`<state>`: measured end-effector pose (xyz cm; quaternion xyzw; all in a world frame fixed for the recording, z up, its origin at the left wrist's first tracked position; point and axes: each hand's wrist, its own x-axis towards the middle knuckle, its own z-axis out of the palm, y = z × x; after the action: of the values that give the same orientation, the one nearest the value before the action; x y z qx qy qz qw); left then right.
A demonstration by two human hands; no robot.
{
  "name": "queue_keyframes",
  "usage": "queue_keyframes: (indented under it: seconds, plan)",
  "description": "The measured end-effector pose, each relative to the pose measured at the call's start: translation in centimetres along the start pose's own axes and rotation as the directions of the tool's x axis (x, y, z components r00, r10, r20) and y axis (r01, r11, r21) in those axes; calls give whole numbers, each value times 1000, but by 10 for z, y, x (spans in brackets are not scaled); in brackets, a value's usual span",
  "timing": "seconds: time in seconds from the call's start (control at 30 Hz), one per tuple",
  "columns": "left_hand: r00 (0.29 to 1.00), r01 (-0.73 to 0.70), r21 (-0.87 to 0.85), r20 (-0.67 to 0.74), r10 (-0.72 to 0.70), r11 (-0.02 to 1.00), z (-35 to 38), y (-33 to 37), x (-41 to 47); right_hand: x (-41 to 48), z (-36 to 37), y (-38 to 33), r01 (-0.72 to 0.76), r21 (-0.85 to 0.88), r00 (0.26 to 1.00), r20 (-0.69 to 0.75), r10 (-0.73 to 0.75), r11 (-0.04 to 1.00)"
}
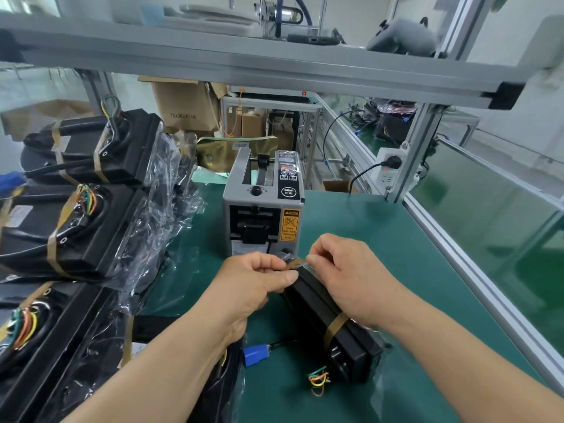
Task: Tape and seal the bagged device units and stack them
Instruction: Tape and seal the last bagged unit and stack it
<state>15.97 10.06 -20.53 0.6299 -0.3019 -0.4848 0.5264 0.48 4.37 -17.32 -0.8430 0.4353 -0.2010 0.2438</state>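
The bagged unit lies on the green surface just in front of the person, long and black. Its far end points at the tape dispenser and its near end trails a blue plug and a tuft of coloured wires. One brown band of tape already wraps it close to the near end.

Over the far end, both hands hold a short strip of tape stretched between them. The left hand pinches its left end between thumb and fingers. The right hand pinches its right end in the same way.

To do this step well, I'd say the strip should stay taut and level as it comes down. It should land square across the unit, over the gathered plastic, so it matches the first band. Pressing from the middle outward and then smoothing each tail down the sides ought to keep wrinkles out. Loose bag film caught under the strip in a lump seems the likeliest fault, so it should be pulled snug first. I cannot tell whether the strip touches the bag yet.

To the left, finished units in their bags lie in a stack, each banded twice. This one most likely goes on top of it.
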Motion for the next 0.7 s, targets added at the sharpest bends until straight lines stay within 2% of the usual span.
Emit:
queue_keyframes:
  seconds: [0.17,0.27,0.37,0.47,0.7]
  plan:
    - [999,40,47,21,-41,998,-4,3,4,-3,-1,-3,12,-22,1000,-2,-12,1000]
    - [1000,8,89,12,-9,996,-7,2,5,-5,-2,-9,4,-138,999,34,1,990]
    - [999,-46,141,-21,50,989,-8,0,8,0,-1,-16,-61,-250,989,116,92,966]
    - [994,-105,181,-14,110,978,-10,-3,10,5,2,-20,-106,-278,976,155,154,955]
    - [961,-260,321,-4,276,911,0,-6,3,6,-1,-21,-14,-418,983,159,88,909]
